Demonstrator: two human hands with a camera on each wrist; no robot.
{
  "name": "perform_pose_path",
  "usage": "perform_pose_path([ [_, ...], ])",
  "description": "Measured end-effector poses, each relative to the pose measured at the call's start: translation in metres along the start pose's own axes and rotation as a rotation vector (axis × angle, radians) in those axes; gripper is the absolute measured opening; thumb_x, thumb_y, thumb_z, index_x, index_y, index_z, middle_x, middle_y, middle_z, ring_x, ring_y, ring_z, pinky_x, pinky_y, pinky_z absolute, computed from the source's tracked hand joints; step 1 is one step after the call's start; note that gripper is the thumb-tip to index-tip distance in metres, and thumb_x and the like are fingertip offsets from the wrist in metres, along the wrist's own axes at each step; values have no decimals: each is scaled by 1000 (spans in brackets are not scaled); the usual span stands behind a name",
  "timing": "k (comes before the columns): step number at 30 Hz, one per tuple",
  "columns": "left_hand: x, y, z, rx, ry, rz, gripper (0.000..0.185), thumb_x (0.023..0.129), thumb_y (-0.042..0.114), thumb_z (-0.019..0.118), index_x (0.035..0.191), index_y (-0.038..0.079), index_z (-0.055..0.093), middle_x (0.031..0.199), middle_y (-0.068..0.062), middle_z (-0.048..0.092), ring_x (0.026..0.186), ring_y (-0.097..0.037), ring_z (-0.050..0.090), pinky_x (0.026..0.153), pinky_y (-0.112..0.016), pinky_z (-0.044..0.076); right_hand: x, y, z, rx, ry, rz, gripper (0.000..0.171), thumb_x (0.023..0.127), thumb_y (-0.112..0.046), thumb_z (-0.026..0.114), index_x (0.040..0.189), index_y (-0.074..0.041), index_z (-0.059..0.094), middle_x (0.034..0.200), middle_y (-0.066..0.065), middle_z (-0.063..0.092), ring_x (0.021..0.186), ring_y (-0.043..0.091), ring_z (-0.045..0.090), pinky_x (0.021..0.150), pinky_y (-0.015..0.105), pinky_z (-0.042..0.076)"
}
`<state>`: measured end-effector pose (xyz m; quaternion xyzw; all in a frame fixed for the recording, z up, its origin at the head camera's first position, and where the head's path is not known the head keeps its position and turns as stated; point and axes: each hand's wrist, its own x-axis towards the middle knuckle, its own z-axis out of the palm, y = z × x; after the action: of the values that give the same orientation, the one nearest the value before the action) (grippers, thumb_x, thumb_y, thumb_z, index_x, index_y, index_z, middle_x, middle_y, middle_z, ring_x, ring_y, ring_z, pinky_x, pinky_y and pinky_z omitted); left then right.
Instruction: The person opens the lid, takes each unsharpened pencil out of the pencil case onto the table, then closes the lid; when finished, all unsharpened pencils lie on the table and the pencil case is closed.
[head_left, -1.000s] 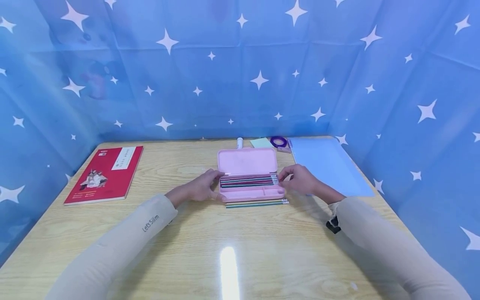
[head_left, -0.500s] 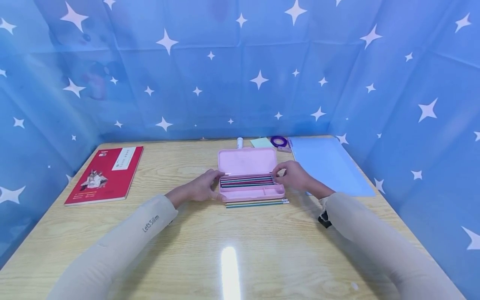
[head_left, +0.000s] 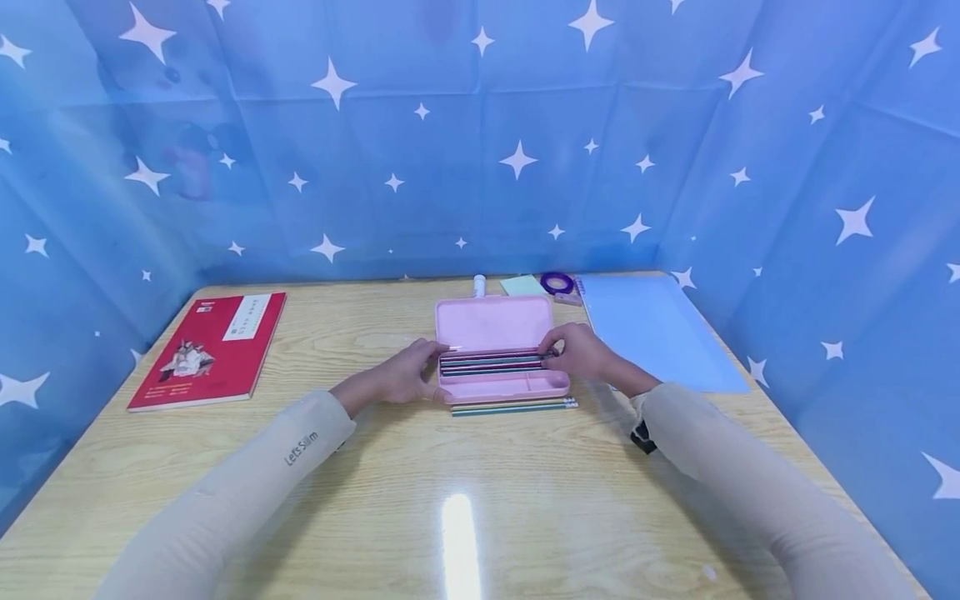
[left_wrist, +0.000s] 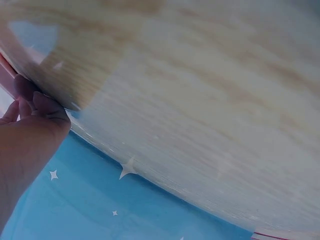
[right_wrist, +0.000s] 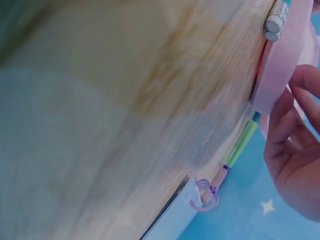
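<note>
An open pink pencil case (head_left: 498, 387) lies mid-table, its lid (head_left: 495, 323) folded back. Several colored pencils (head_left: 487, 364) lie in its long compartment. Two more pencils (head_left: 513, 407) rest on the table against the case's front edge. My left hand (head_left: 405, 375) grips the case's left end; the left wrist view shows its fingers (left_wrist: 37, 107) against a pink edge. My right hand (head_left: 581, 352) is at the case's right end, fingers curled over the pencils' ends. In the right wrist view those fingers (right_wrist: 292, 130) lie beside the pink case (right_wrist: 277, 70) and the loose pencils' ends (right_wrist: 274, 22).
A red book (head_left: 206, 350) lies at the left of the wooden table (head_left: 465, 500). A light blue spiral notebook (head_left: 652, 329) lies at the right. Behind the case sit a purple tape roll (head_left: 557, 283), a green note pad (head_left: 522, 286) and a white tube (head_left: 480, 287). Blue star-patterned cloth walls the table on three sides.
My right hand moved left from beside the case onto the right ends of the pencils inside it. The left hand and the case stayed put.
</note>
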<state>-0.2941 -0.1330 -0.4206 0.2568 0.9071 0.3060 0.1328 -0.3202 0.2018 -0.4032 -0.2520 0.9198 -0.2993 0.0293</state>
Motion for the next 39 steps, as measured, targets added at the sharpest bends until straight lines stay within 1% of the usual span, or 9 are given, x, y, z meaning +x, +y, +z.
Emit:
perform_pose_path([
  [4, 0, 0, 0, 5, -1, -3, 101, 76, 51, 81, 152, 3, 34, 135, -13, 45, 122, -24, 45, 109, -41, 36, 0, 0, 0, -4, -20, -1, 12, 82, -1, 75, 95, 0, 76, 89, 6, 73, 58, 13, 46, 59, 29, 41],
  [11, 0, 0, -1, 18, -2, 0, 101, 77, 52, 81, 152, 4, 34, 133, -11, 46, 115, -22, 44, 102, -38, 39, 2, 0, -1, 19, -47, 12, 9, 85, -2, 73, 93, -1, 76, 97, 10, 73, 52, 11, 41, 54, 29, 40],
  [16, 1, -2, -1, 8, 3, 9, 101, 77, 51, 81, 152, 3, 33, 133, -12, 45, 118, -23, 45, 107, -40, 38, 4, 2, -2, 11, -50, -8, 8, 86, -2, 72, 93, -2, 77, 96, 9, 73, 51, 11, 41, 53, 29, 40],
  [19, 1, -2, -1, 2, 1, 16, 101, 77, 51, 81, 152, 2, 33, 134, -13, 45, 121, -24, 44, 109, -41, 36, 5, 3, -2, -4, -58, -17, 9, 86, -3, 73, 94, -3, 77, 94, 8, 73, 55, 12, 45, 55, 29, 41],
  [23, 0, -2, -1, 1, -3, 22, 102, 77, 51, 81, 152, 1, 33, 135, -14, 44, 123, -25, 44, 110, -42, 36, 5, 3, -4, -21, -71, -23, 9, 84, -2, 75, 93, -3, 77, 92, 5, 73, 69, 16, 54, 63, 30, 45],
  [27, 1, -2, -1, -3, -4, 18, 102, 77, 50, 81, 152, 1, 32, 135, -14, 44, 125, -26, 44, 111, -41, 35, 6, 1, -6, -13, -99, -28, 8, 86, -2, 74, 93, -3, 76, 90, 4, 72, 79, 21, 57, 70, 33, 47],
  [32, 1, -3, -1, -8, -6, 22, 101, 77, 49, 81, 152, 1, 32, 136, -15, 43, 127, -26, 43, 111, -42, 34, 7, 0, -8, -24, -152, -44, 8, 89, -1, 70, 96, -1, 75, 91, 5, 70, 80, 21, 57, 72, 34, 48],
  [35, 1, -3, 0, -10, -5, 22, 100, 78, 48, 81, 152, 1, 32, 136, -14, 43, 126, -26, 43, 111, -41, 34, 7, 1, -9, -31, -159, -62, 7, 90, -1, 69, 96, -1, 74, 90, 5, 70, 80, 21, 57, 72, 34, 48],
  [39, 1, -3, 0, 5, -4, 14, 100, 78, 49, 81, 152, 3, 33, 134, -13, 44, 121, -24, 44, 108, -39, 36, 5, 1, -11, -10, -163, -68, 8, 91, -1, 67, 96, -1, 74, 90, 5, 69, 76, 20, 55, 69, 34, 47],
])
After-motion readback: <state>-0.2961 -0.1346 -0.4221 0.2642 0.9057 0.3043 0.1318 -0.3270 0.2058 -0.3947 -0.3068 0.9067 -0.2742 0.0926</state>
